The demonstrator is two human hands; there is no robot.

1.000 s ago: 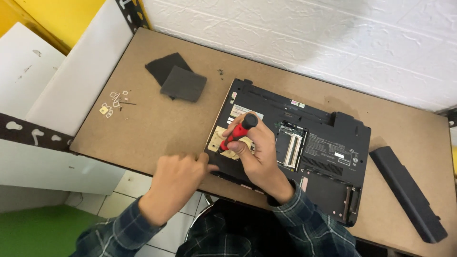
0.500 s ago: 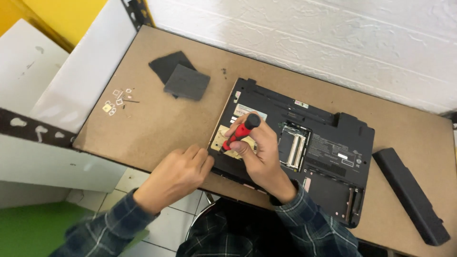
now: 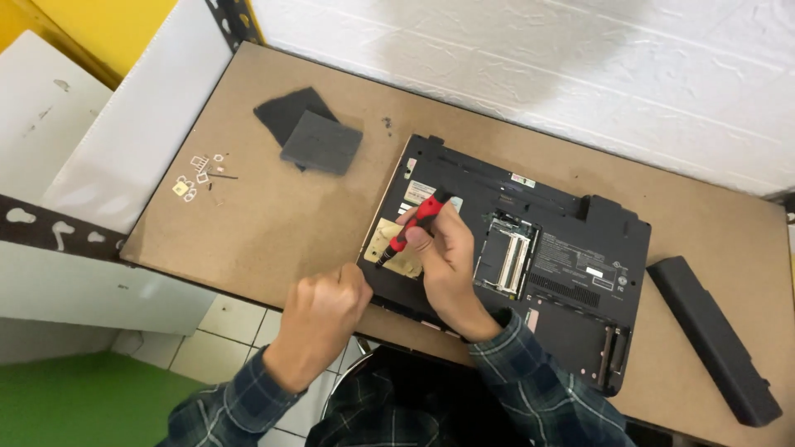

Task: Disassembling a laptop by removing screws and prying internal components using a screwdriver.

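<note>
A black laptop (image 3: 571,248) lies upside down on the brown table (image 3: 273,223), its bottom covers off. My right hand (image 3: 447,261) grips a red and black screwdriver (image 3: 414,223), whose tip points down at the open bay with a gold plate (image 3: 387,240) at the laptop's left end. My left hand (image 3: 327,310) is curled into a fist at the table's front edge, just left of the laptop's near corner. Whether it holds anything is hidden.
Two dark grey cover plates (image 3: 310,132) lie stacked at the back left. Several small screws and metal bits (image 3: 203,175) sit near the table's left edge. A long black battery (image 3: 714,338) lies right of the laptop. A white brick wall runs behind.
The screwdriver has tilted, its tip now lower on the open bay. My left hand has closed into a fist by the laptop's near corner.
</note>
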